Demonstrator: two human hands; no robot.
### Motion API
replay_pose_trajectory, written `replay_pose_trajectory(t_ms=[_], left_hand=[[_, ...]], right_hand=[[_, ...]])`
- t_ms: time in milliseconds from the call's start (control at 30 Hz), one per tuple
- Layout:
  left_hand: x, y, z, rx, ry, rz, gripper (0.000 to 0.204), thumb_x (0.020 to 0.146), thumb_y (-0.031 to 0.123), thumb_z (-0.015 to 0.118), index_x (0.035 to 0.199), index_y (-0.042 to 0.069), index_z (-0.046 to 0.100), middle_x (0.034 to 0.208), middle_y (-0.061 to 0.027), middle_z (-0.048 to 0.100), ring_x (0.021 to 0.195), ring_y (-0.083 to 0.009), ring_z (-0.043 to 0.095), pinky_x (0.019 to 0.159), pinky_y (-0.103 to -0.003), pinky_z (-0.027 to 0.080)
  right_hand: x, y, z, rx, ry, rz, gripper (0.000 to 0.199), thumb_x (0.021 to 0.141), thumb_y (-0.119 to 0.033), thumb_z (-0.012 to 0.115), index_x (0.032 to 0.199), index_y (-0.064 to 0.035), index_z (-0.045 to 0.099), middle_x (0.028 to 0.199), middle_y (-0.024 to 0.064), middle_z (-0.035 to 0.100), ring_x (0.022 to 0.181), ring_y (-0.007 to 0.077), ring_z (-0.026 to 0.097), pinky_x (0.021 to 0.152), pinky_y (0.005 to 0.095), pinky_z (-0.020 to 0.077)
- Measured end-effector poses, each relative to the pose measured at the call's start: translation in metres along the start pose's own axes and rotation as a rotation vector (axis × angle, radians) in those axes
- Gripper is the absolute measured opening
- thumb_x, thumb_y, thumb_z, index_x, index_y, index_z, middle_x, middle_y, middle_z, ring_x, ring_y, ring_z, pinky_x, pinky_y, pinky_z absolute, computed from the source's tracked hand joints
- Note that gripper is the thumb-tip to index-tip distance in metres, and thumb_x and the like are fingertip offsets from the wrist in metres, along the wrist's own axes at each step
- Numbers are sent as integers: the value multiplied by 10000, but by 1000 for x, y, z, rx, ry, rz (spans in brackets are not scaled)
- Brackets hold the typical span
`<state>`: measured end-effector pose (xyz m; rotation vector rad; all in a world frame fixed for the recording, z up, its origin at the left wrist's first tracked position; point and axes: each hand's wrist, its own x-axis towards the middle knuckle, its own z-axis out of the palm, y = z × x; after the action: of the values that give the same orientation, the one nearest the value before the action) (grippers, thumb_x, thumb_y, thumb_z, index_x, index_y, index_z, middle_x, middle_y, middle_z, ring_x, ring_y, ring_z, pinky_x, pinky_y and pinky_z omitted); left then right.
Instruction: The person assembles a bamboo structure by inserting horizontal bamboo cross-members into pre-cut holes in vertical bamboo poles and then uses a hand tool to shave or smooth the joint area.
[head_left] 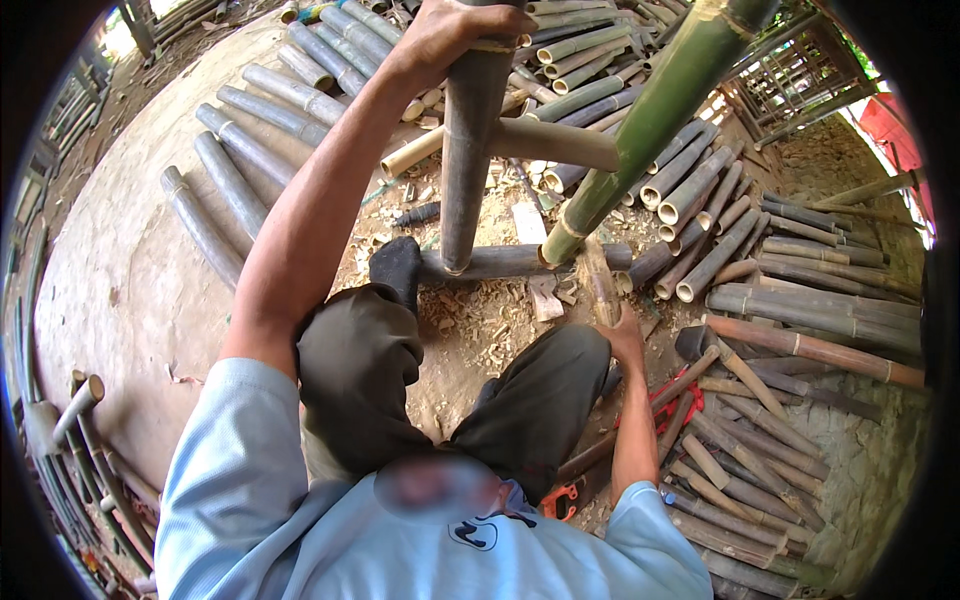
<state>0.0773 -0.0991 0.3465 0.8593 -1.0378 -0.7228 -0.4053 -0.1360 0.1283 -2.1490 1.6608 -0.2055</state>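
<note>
My left hand grips the upper part of a dark bamboo pole that stands upright in front of me. A short bamboo crosspiece joins this pole to a thick green bamboo pole, which leans to the upper right. The lower ends of both poles meet a dark bamboo piece lying on the ground. In my right hand, beside my right knee, is a short bamboo stick with a frayed upper end. That end is close to the foot of the green pole. A dark-socked foot touches the lying piece's left end.
Cut bamboo lengths lie in rows ahead and to the right. More bamboo tubes spread over the floor at left. Wood shavings litter the ground between my legs. An orange-handled saw and bamboo sticks lie at lower right.
</note>
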Motion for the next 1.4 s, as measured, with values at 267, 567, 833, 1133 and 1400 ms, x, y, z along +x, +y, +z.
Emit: replay_pose_trajectory(t_ms=[267, 567, 833, 1133, 1400], left_hand=[[0, -2, 9, 40, 62, 56, 330, 718, 221, 798, 957, 47, 651, 743, -21, 627, 606, -109, 596, 547, -275, 501], [0, -3, 4, 36, 61, 46, 294, 716, 218, 799, 910, 54, 649, 757, -21, 637, 632, -109, 612, 578, -286, 520], [-4, 0, 10, -53, 17, 58, 367, 719, 148, 806, 1017, 35, 625, 815, -30, 638, 691, -122, 650, 596, -290, 553], [-2, -3, 4, -49, 7, 67, 344, 718, 155, 814, 976, 21, 631, 813, -50, 649, 678, -134, 657, 615, -293, 574], [-39, 27, 29, 6, -41, 73, 370, 684, 173, 834, 945, 8, 629, 798, -55, 647, 656, -139, 636, 593, -316, 557]], right_hand=[[-8, 35, 74, 672, -83, 232, 518, 780, -212, 835, 1170, -11, 560, 1002, 153, 696, 895, 228, 653, 792, 394, 518], [-26, 29, 67, 979, 3, 184, 605, 811, -265, 827, 1251, 19, 525, 1047, 168, 685, 957, 232, 646, 851, 382, 519], [-29, 25, 47, 400, 88, -10, 560, 799, -259, 820, 1230, 22, 597, 1112, 185, 709, 1003, 253, 662, 888, 387, 511], [-70, -79, -115, 904, 256, -29, 739, 767, -124, 788, 1403, 3, 433, 1001, 142, 669, 709, 188, 686, 601, 309, 601], [-50, -237, -372, 102, 346, -674, 631, 863, -269, 744, 1381, 7, 512, 1113, 134, 668, 935, 190, 672, 771, 314, 576]])
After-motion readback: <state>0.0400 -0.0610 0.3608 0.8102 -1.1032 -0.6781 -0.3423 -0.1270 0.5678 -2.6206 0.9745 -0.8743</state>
